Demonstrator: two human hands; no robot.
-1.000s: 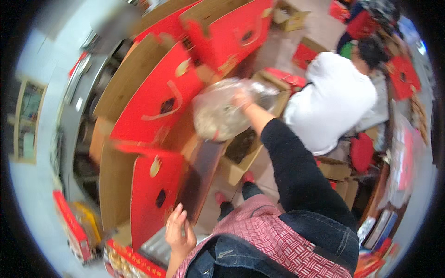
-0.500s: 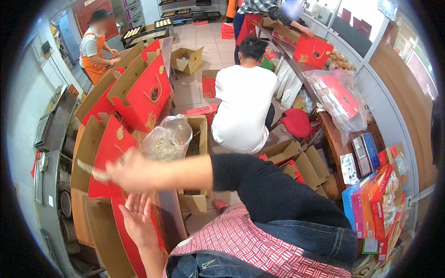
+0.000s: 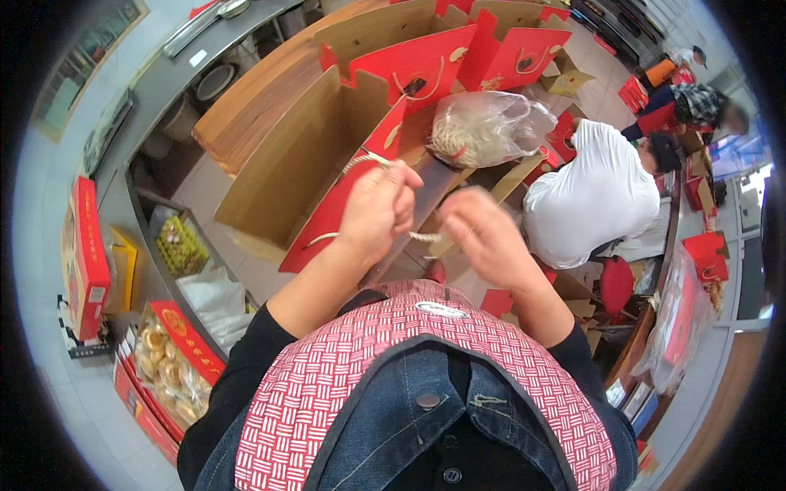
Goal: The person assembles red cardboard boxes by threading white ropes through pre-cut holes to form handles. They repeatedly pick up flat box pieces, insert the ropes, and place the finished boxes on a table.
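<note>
Close in front of me stands a tall red gift box [image 3: 342, 196], its brown cardboard inside exposed and its top unfolded. My left hand [image 3: 381, 209] is closed at the box's red side, gripping a twisted cream rope handle [image 3: 362, 162] whose end sticks out past the fingers. Another stretch of cord curves from the box wall below this hand. My right hand [image 3: 485, 236] is just to the right, apart from the left, with curled fingers smeared by motion. A short cord piece shows between the two hands; whether the right fingers hold it is unclear.
A clear plastic bag [image 3: 487, 127] of cream cords lies beyond the hands. More red boxes [image 3: 513, 56] line the wooden table [image 3: 237, 135]. At right a person in a white top [image 3: 594, 196] crouches near a red stool [image 3: 616, 284]. Packaged goods [image 3: 172, 356] stand at lower left.
The view has turned leftward. My right hand, earlier stretched across to the left with a cord, is now back right of my left hand. My left hand has gone from open to closed on the cord.
</note>
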